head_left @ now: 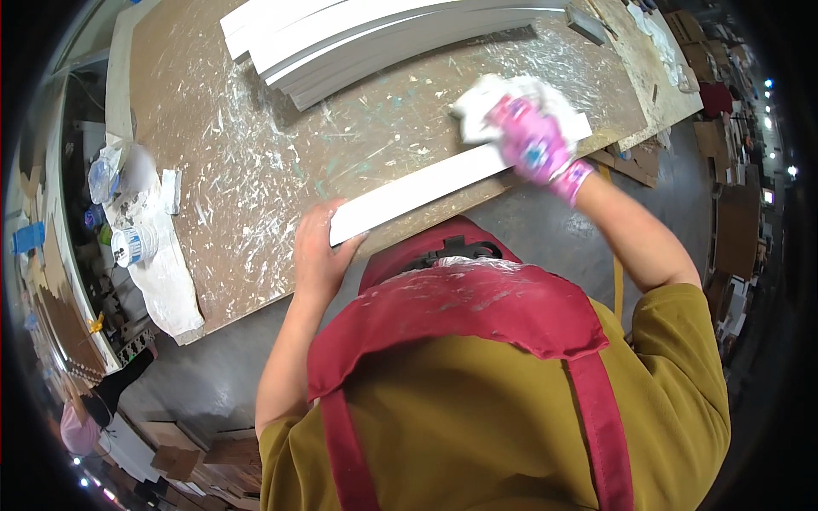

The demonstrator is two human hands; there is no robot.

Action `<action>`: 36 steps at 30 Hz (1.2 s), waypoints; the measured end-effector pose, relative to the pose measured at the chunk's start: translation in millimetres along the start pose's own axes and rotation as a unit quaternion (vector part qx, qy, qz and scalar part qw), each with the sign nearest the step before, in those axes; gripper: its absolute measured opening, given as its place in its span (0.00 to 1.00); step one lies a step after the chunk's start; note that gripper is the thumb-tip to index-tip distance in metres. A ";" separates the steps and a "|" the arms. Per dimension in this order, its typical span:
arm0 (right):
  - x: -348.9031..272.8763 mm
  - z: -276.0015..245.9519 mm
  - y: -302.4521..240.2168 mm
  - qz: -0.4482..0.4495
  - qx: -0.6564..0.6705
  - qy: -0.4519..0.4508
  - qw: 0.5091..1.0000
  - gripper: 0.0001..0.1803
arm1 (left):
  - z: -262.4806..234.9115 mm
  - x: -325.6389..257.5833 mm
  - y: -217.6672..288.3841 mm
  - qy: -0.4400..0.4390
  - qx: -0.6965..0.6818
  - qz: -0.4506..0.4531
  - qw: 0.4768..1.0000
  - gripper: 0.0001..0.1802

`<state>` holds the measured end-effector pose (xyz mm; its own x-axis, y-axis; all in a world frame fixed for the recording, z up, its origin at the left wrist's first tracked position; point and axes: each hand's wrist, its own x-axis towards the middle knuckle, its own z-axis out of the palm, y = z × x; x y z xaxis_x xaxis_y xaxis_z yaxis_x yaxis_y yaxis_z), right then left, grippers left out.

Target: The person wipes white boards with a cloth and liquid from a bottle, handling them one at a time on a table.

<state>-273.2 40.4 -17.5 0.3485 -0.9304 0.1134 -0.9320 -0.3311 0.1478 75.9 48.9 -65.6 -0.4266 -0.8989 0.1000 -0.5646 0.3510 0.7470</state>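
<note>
A long white board (426, 190) lies along the near edge of the workbench, slanting up to the right. My bare left hand (319, 243) grips its left end, with the thumb below and the fingers at the far side. On my right hand (532, 140) is a pink patterned glove, blurred by motion. It is closed on a white cloth (511, 95), which is bunched over the right part of the board. The fingertips of the glove are partly lost in the cloth and the blur.
The brown workbench (230, 196) is streaked with white paint. A stack of white boards (341, 43) lies at its far side. At the left a white tub (135, 245) rests on a white cloth strip. A grey metal block (585, 25) sits at the far right.
</note>
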 end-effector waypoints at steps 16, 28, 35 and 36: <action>-17.3 -15.3 12.2 0.080 0.085 -0.032 0.993 0.12 | 1.0 3.6 -3.7 -0.013 -0.015 0.032 0.999 0.24; 7.0 -7.2 -53.6 -0.057 0.170 0.052 0.982 0.11 | -7.9 3.4 1.5 -0.013 -0.020 0.019 1.000 0.24; -64.7 -0.4 161.4 0.375 0.361 0.102 0.848 0.16 | -1.7 2.7 -2.3 -0.013 -0.002 0.063 0.998 0.31; -59.5 -19.4 175.9 0.350 0.445 0.103 0.818 0.18 | -5.7 6.1 -1.0 -0.018 0.017 0.084 0.996 0.34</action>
<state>-456.0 40.6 20.8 -0.3773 -0.9252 0.0417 -0.5820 0.2019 -0.7877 77.9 41.5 -62.0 -0.5412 -0.8174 0.1973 -0.5069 0.5043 0.6991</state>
